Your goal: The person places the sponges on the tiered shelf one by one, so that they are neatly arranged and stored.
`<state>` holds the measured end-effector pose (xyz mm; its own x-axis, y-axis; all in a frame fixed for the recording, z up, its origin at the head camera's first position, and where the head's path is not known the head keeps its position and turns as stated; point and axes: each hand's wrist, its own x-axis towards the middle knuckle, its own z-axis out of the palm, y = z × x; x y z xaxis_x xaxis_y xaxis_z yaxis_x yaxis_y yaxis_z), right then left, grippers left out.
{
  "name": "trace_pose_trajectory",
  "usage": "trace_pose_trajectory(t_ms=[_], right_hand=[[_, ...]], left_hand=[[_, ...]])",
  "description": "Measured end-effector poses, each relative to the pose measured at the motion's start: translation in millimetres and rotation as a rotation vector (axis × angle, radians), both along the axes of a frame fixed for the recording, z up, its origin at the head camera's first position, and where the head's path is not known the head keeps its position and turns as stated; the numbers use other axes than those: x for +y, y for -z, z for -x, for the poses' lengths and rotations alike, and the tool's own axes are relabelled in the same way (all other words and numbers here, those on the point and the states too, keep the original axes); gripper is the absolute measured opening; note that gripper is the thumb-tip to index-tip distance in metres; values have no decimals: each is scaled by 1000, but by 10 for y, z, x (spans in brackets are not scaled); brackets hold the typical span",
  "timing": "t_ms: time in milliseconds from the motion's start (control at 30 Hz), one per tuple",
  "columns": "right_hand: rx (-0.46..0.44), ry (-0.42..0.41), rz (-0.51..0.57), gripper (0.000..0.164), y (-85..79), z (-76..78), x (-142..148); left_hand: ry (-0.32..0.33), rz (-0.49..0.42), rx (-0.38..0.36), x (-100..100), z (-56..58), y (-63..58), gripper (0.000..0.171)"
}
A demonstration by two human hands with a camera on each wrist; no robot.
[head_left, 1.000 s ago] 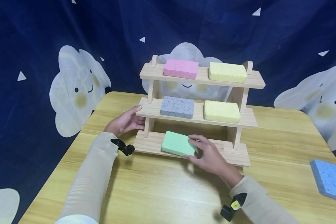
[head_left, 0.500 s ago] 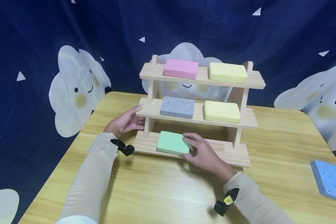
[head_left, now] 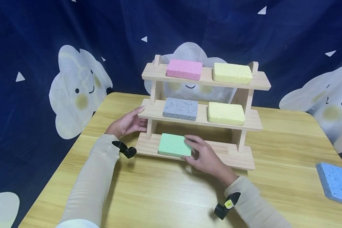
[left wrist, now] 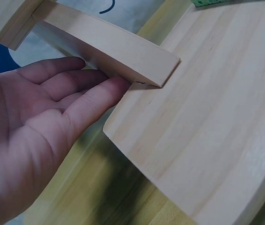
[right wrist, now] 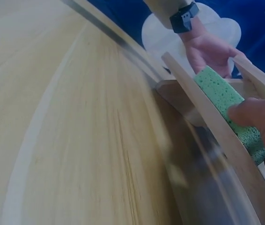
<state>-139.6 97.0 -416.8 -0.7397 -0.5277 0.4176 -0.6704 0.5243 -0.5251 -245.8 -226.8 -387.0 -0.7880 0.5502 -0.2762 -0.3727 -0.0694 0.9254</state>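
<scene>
A green sponge (head_left: 175, 145) lies on the bottom shelf of a three-tier wooden rack (head_left: 245, 160). My right hand (head_left: 203, 155) holds its right end, with the thumb at the front edge and fingers on the far side. In the right wrist view, the thumb (right wrist: 254, 112) presses on the green sponge (right wrist: 219, 89). At the rack's left side is my left hand (head_left: 131, 123), its thumb against the end of the middle shelf. In the left wrist view, the left hand's fairly straight fingers (left wrist: 95, 96) touch the wooden upright (left wrist: 114, 44).
A pink sponge (head_left: 184, 69) and a yellow sponge (head_left: 232, 73) sit on the top shelf. The middle shelf bears a grey sponge (head_left: 180, 109) and another yellow sponge (head_left: 226, 113). A blue sponge (head_left: 336, 183) lies on the table (head_left: 165, 196) at the right. Behind hangs a dark blue curtain (head_left: 117, 25).
My right hand has slid the green sponge leftward along the bottom shelf, and the sponge has turned to lie more in line with it. The left hand has stayed put.
</scene>
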Motion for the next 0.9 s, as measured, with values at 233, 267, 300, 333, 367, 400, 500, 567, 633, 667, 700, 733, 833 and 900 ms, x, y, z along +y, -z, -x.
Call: trace_pose_trajectory(t_ms=[233,267,300,333,367,400,500,567,633,667,700,733,833,900], right_hand=[[-9,5,-3,58,12,5,-3],[-11,7,-6,59,15,4,-1],[-13,8,-8,59,18,3,-1],[-11,9,-12,59,20,2,-1],[-9,10,-14,60,22,2,-2],[-6,9,-14,60,23,1,-3],[-2,6,-13,59,27,1,-7],[0,5,-13,59,29,1,-7],[2,6,-13,60,30,0,-4],[2,4,-10,59,30,0,-3],[1,4,-8,59,30,1,0],[-3,3,-6,59,31,3,3],[-28,0,7,59,32,9,14],[-53,4,17,59,30,13,24]], left_hand=[[-11,-1,1,2,-10,-27,67],[-10,0,1,6,-13,-31,67],[-8,2,1,8,-13,-32,67],[-7,2,1,9,-12,-31,66],[-8,1,0,10,-11,-30,66],[-8,2,-1,10,-11,-29,66],[-7,6,-2,9,-13,-30,65],[-4,10,0,9,-14,-32,66],[-2,11,0,10,-15,-36,66],[-1,10,-1,10,-15,-38,67],[-1,9,-2,11,-14,-38,67],[-2,8,-3,9,-11,-35,67],[-5,6,-7,11,-9,-31,67],[-7,6,-8,12,-9,-28,68]])
